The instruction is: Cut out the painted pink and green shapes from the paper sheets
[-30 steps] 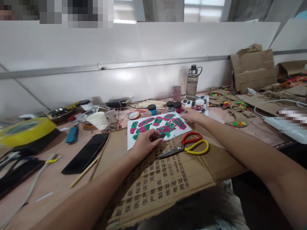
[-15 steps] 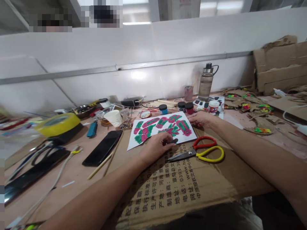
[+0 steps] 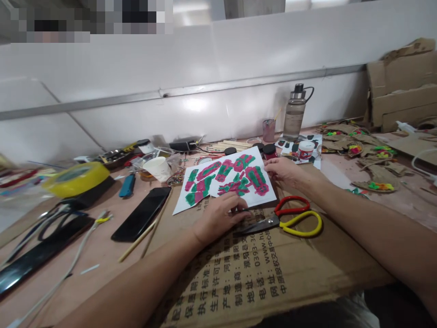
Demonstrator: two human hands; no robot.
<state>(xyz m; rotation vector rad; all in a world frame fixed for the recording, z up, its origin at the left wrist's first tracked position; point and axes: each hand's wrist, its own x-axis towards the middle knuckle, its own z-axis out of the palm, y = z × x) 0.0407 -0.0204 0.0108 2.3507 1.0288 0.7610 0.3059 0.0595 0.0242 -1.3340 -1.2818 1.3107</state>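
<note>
- Left hand (image 3: 218, 217) rests knuckles-up on the cardboard (image 3: 259, 273), fingers curled at the near edge of the painted sheet (image 3: 225, 180); whether it pinches the edge or something small, I cannot tell
- Right hand (image 3: 285, 172) sits at the sheet's far right corner, fingers bent and touching the paper; it looks to be holding that corner, the far side of the sheet tilted up off the cardboard
- The sheet lies between the two hands, white with pink and green painted shapes; its near edge rests on the cardboard just beyond the left hand
- Scissors (image 3: 290, 218), red and yellow handles, lie on the cardboard just right of the left hand and near the right forearm; blades point toward the left hand, close to its fingers
- Beyond the right hand: paint jars (image 3: 269, 150) with dark lids, a white jar (image 3: 305, 149), a bottle (image 3: 294, 114) and a small cup (image 3: 268, 130) by the wall
- Left of the left hand: a phone (image 3: 141, 214) lying flat, a stick (image 3: 136, 242) beside it, a paper cup (image 3: 157, 167) further off; a yellow tape roll (image 3: 75, 178) well apart to the left
- Far right of the right hand: cardboard scraps (image 3: 368, 157) with bright dots
</note>
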